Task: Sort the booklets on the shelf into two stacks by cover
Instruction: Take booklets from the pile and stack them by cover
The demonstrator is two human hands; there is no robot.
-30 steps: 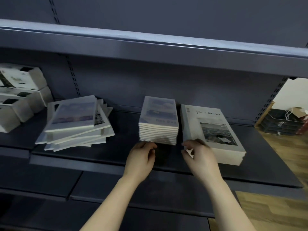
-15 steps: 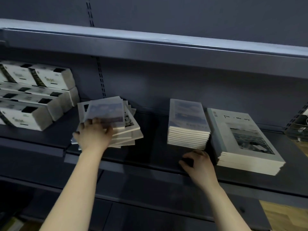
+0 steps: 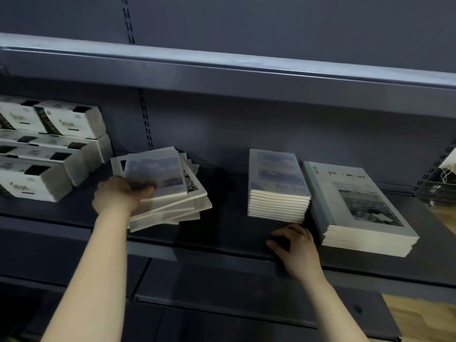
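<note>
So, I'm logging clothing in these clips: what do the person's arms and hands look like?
Bare throughout. The left hand and right hand wear no gloves; no ring, watch or band shows. The left forearm and right forearm are uncovered down to the frame edge, no sleeve in view. The left hand is blurred, so fine detail there is uncertain.

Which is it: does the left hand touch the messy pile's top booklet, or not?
Touching. The head view shows the left hand gripping the top booklet, fingers over its near-left corner.

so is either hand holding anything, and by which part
The left hand pinches the top booklet of the messy pile by its near left corner. The right hand holds nothing.
</note>
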